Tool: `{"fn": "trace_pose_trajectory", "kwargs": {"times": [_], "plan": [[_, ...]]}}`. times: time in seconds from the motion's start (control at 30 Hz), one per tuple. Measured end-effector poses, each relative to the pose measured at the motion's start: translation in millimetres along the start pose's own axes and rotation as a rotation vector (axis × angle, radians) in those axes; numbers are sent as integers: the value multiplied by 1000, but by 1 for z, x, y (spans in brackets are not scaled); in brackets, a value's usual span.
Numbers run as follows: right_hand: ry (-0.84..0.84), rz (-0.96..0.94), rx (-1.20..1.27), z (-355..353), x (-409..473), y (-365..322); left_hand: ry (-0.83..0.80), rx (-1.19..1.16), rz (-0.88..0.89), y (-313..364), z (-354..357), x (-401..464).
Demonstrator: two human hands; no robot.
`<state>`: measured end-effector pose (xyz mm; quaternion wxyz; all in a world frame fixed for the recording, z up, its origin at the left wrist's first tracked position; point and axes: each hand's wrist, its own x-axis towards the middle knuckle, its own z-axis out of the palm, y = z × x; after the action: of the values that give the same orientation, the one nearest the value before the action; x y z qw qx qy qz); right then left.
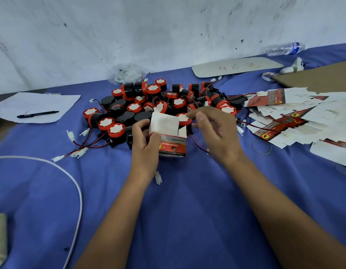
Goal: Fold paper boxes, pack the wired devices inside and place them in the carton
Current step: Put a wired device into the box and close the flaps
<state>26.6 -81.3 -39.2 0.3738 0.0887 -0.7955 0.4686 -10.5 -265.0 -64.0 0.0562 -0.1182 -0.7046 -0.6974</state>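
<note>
My left hand [144, 140] grips a small red, black and white paper box [173, 145] at table centre, its white top flaps [164, 123] standing up. My right hand [214, 131] hovers just right of the box with fingers curled, thumb and forefinger close together near the flap's right edge; whether they pinch anything I cannot tell. Behind the box lies a heap of black and red wired devices [160, 101] with red-black leads and white plugs. A stack of flat unfolded boxes [296, 117] lies to the right.
The table wears a blue cloth [187, 200]. A white sheet with a black pen [37, 114] sits at left, a white cable [75, 183] curves at lower left. Brown cardboard [323, 76], a grey board [236, 66], a water bottle [284, 49] and a rubber band [262, 146] are at right.
</note>
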Motion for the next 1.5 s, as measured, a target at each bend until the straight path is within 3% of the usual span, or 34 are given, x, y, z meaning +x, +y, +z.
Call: {"fn": "trace_pose_trajectory", "kwargs": {"times": [0.1, 0.2, 0.33, 0.47, 0.7, 1.0, 1.1, 1.17, 1.23, 1.37, 1.5], "plan": [[201, 191, -488, -17, 21, 29, -2, 49, 95, 3, -1, -2], [96, 444, -831, -33, 39, 61, 14, 38, 96, 3, 1, -7], [-144, 576, -811, -35, 51, 77, 54, 62, 86, 1, 5, -9], [-114, 638, -727, -34, 47, 71, -66, 217, 11, -7, 6, -5], [-285, 484, -555, -16, 27, 52, -46, 322, 60, -10, 8, -5], [-502, 348, -473, -18, 15, 39, 103, 356, 23, -15, 4, 0], [-319, 312, -545, -20, 15, 37, 104, 327, 9, -15, 4, 0], [-61, 261, -382, -21, 19, 23, 102, 310, -1, -15, 3, 0], [49, 86, -195, -17, 22, 0, 99, 295, -8, -15, 4, 0], [-154, -172, -54, 18, 9, -50, 62, 221, 20, -9, 9, -3], [-374, -114, -349, 36, -4, -59, 50, 216, 18, -11, 5, -3]]}}
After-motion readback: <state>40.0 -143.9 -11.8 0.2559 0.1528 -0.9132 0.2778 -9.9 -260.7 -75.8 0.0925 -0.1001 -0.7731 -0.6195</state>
